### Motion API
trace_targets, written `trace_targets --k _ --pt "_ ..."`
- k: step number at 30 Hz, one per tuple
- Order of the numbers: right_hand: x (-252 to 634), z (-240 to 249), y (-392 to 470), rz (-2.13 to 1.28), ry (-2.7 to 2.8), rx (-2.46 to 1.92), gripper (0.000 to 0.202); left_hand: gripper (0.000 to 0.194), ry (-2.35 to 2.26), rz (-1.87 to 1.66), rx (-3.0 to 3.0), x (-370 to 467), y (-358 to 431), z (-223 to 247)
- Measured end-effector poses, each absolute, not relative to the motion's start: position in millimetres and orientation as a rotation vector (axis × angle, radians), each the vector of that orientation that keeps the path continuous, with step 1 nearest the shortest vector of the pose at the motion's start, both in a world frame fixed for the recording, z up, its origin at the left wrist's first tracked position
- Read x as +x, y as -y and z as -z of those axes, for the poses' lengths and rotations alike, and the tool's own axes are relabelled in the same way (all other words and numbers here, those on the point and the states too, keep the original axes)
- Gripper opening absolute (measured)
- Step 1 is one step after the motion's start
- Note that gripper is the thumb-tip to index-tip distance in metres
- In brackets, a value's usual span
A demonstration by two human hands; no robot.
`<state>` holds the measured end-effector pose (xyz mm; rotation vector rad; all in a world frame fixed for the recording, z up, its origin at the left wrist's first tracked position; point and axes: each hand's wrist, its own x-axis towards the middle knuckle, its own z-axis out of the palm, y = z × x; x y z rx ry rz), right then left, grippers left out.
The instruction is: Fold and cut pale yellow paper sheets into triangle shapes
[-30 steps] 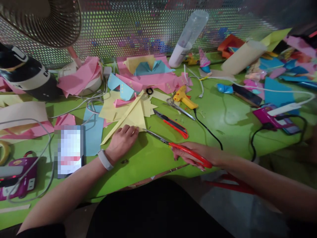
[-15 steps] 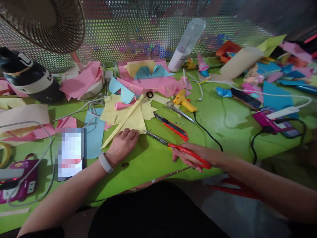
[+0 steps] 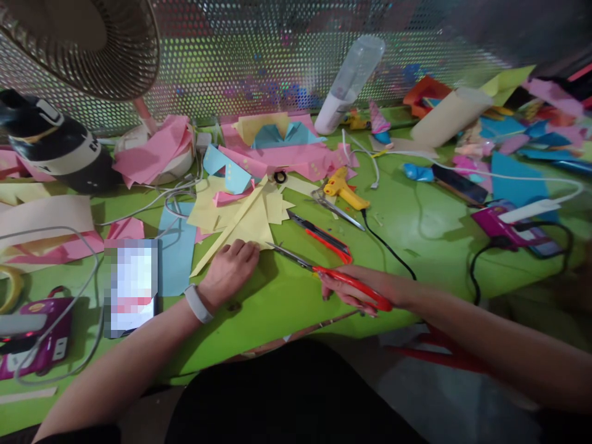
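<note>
My right hand is closed around the red handles of a pair of scissors. The blades point left, and their tips are close to the edge of a yellow sheet of paper. My left hand has its fingers curled over the near edge of that sheet; the fingertips are partly hidden. A long folded yellow paper strip lies slanting across more yellow sheets. A red and black box cutter lies just beyond the scissors.
A yellow glue gun and a second pair of scissors lie farther back. A phone is by my left forearm. A dark bottle, a fan, cords and purple power strips stand around the green table.
</note>
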<state>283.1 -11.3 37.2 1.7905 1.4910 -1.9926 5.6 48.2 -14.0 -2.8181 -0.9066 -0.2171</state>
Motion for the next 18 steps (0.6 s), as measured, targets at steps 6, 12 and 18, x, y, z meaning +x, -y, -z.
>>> trace_targets --k 6,12,18 --pt "288.0 -28.3 9.0 2.078 -1.407 1.750 0.072 0.027 0.924 0.229 -2.842 5.1 -48.3 14.8" --pt "286.4 -32.0 6.5 2.064 -1.377 1.772 0.069 0.027 0.885 0.168 -2.803 5.9 -48.6 13.4" --pt "287.3 -34.1 2.5 1.979 -1.480 1.757 0.072 0.028 0.859 0.182 -2.787 5.5 -48.4 13.9"
